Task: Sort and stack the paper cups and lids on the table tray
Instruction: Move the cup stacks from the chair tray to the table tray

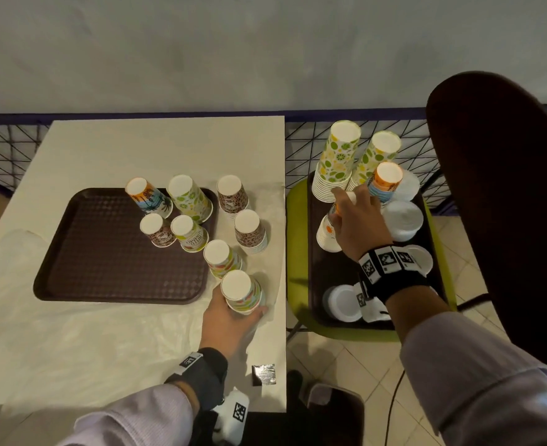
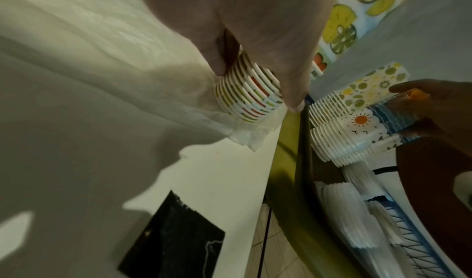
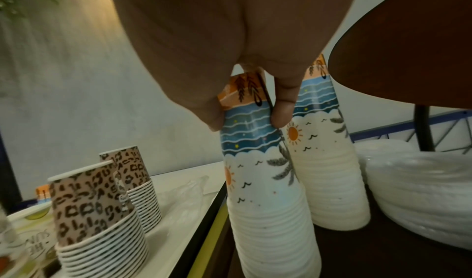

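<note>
Hands (image 1: 233, 317) on cup stacks (image 1: 243, 292) (table-edge side)

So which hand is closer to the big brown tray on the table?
Left. The left hand grips a cup stack just off the brown tray, near its right corner. The right hand is on the chair's tray, holding a beach-print stack.

Dim, soft shadows, blurry wrist cams

The white table (image 1: 111, 149) carries a brown tray (image 1: 104, 268), a plastic sheet (image 1: 72, 342) and upturned cup stacks (image 1: 251, 231).
</note>
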